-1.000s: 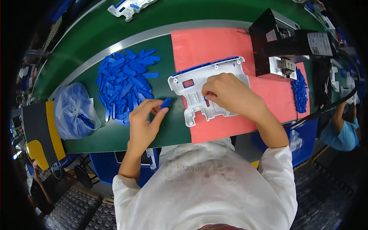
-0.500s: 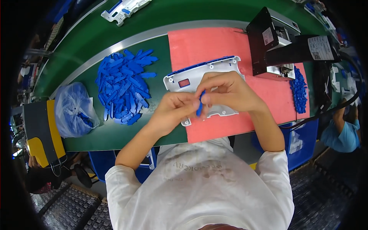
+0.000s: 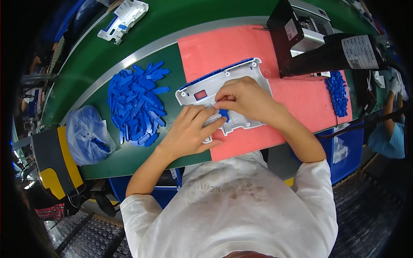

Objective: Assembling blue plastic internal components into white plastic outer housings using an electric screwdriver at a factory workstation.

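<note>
A white plastic shell (image 3: 215,82) with a blue strip along its far edge lies on the pink mat (image 3: 297,105). My left hand (image 3: 186,130) rests over the shell's near left part, its fingers apart and a fingertip at a small blue plastic piece (image 3: 224,114) in the shell. Over the middle of the shell, my right hand (image 3: 248,99) has thumb and forefinger pinched together just above that piece. What sits between those fingertips is hidden.
Long blue plastic pieces (image 3: 135,101) are heaped left of the mat, beside a clear bag (image 3: 88,135) of blue parts. A black machine (image 3: 282,47) and a heap of small blue parts (image 3: 337,94) stand right. Another white shell (image 3: 124,21) lies beyond the metal rail.
Both hands have come down onto the shell. The blue piece, held up between the fingers before, is now down in the shell. My left hand's fingers have spread out.
</note>
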`<state>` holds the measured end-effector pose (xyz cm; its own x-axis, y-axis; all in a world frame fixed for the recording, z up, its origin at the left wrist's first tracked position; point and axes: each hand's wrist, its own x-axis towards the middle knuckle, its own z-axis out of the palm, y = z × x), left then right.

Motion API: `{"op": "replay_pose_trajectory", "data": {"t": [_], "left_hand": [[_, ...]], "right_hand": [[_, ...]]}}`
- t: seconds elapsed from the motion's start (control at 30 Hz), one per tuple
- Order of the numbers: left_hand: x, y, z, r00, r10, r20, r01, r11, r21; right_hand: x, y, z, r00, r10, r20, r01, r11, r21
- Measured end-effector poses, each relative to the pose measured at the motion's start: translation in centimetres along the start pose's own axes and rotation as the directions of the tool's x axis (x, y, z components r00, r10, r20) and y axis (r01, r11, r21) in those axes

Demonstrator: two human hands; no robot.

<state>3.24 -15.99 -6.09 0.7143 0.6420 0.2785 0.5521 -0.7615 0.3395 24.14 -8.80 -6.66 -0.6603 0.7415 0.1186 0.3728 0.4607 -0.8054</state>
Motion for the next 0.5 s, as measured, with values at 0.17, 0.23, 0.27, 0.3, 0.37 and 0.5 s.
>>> {"op": "replay_pose_trajectory", "data": {"t": [0.17,0.23,0.27,0.3,0.37,0.5], "left_hand": [[0.0,-0.4,0.6,1.0,0.021,-0.018,-0.021,1.0,0.001],[0.0,-0.5,0.8,0.999,0.02,-0.025,-0.02,1.0,-0.005],[-0.1,-0.5,1.0,0.999,0.016,-0.032,-0.017,1.0,-0.01],[-0.2,-0.5,1.1,0.999,0.015,-0.036,-0.016,1.0,-0.009],[-0.2,-0.5,1.4,0.997,0.026,-0.078,-0.024,0.999,0.033],[-0.1,-0.8,1.4,0.995,0.063,-0.075,-0.062,0.998,0.019]], "right_hand": [[-0.3,-0.3,0.0,0.997,-0.059,-0.046,0.054,0.995,-0.088],[-0.5,-0.8,0.1,0.994,-0.029,-0.101,0.023,0.998,-0.062],[-0.7,-1.2,0.1,0.988,0.0,-0.154,-0.005,0.999,-0.033],[-1.0,-1.7,-0.1,0.988,-0.003,-0.151,-0.003,0.999,-0.036],[-1.9,-2.3,-0.8,0.904,-0.06,-0.424,0.082,0.996,0.034],[-4.4,-1.3,-3.3,0.612,-0.301,-0.732,0.153,0.953,-0.263]]}}
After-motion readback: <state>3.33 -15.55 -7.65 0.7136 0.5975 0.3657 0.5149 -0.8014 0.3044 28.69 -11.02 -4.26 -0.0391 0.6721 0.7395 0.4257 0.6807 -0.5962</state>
